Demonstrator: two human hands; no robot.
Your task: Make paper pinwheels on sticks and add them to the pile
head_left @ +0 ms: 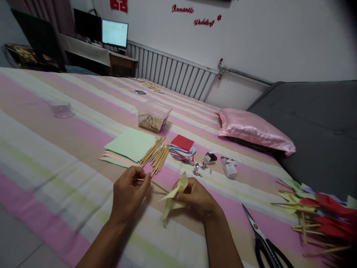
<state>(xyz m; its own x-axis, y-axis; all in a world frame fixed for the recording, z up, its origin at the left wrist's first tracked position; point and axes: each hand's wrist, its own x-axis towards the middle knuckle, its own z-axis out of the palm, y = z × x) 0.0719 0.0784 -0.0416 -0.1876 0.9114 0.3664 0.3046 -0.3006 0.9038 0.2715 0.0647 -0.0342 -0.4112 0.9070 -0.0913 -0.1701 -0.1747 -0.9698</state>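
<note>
My left hand (130, 191) pinches one end of a thin wooden stick (160, 185). At the stick's other end is a pale yellow paper pinwheel (170, 203), gripped at its middle by the closed fingers of my right hand (195, 195). Just beyond my left hand lies a bundle of loose wooden sticks (156, 153), beside a stack of pale green paper sheets (131, 145). A pile of small coloured paper squares (182, 146), red on top, sits past my right hand. Small metal pins (196, 170) are scattered close to it.
A clear plastic box (153, 116) with short sticks stands behind the paper. Two small opened boxes (210, 158) lie right of the squares. Black-handled scissors (263, 238) and a heap of finished pinwheels (320, 216) are at the right. A pink pillow (253, 128) rests against the headboard.
</note>
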